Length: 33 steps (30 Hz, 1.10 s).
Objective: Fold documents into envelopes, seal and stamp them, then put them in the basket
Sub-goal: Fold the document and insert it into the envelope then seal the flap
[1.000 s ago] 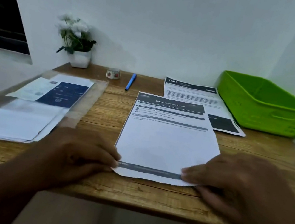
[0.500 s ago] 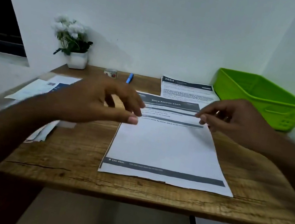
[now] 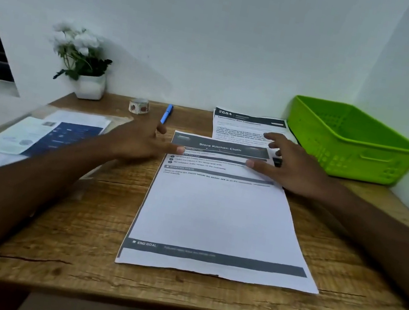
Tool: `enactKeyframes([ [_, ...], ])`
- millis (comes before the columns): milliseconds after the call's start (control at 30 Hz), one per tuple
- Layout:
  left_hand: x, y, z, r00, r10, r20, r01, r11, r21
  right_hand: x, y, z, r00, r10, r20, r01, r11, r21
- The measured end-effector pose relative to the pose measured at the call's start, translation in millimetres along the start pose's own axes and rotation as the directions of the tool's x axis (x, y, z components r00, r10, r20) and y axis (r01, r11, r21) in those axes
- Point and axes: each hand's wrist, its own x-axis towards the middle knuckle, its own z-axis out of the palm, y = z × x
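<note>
My left hand (image 3: 142,144) and right hand (image 3: 288,169) are both at the far end of the printed sheet (image 3: 215,211), which lies flat and unfolded on the wooden table (image 3: 71,254) directly in front of me, its near edge close to the table's front edge. The fingers of both hands are spread and loosely straight and grip nothing. Each thumb tip sits over the sheet's heading area, but I cannot tell whether they press on the paper or hover just above it. A second printed sheet (image 3: 240,128) lies beyond, partly under the first and under my right fingers. The green basket (image 3: 348,153) stands at the far right corner, just beside that second sheet. The pile of envelopes (image 3: 37,136) lies to the left, under my left forearm. A blue pen (image 3: 165,117), a roll of stickers (image 3: 139,105) and a potted plant (image 3: 91,85) stand along the back.
</note>
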Motion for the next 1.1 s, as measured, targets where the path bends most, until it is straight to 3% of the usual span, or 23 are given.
enactKeyframes([
  [100,0,1,2,1.0,0.005,0.019,-0.005,1.0,-0.016,0,-2,2,0.996,0.034,0.086,-0.036,0.999,0.022],
  [267,-5,1,1,0.999,0.027,0.017,-0.023,0.979,-0.202,1,3,11,1.0,-0.001,0.012,0.001,0.999,0.045],
  [533,-10,5,3,0.999,0.049,0.003,-0.038,0.817,-0.576,-1,1,12,1.0,0.015,0.011,-0.017,0.971,0.237],
  [767,-12,0,-2,0.994,0.106,0.025,-0.066,0.771,-0.634,4,5,7,0.992,0.035,-0.124,0.03,0.874,0.485],
  [1000,-14,-2,-10,0.994,0.086,0.068,-0.027,0.792,-0.61,9,18,3,0.99,0.095,-0.102,-0.021,0.826,0.564],
  [1100,-13,-7,-14,0.994,0.078,0.08,-0.014,0.8,-0.6,8,19,0,0.993,0.037,-0.108,0.035,0.801,0.598],
])
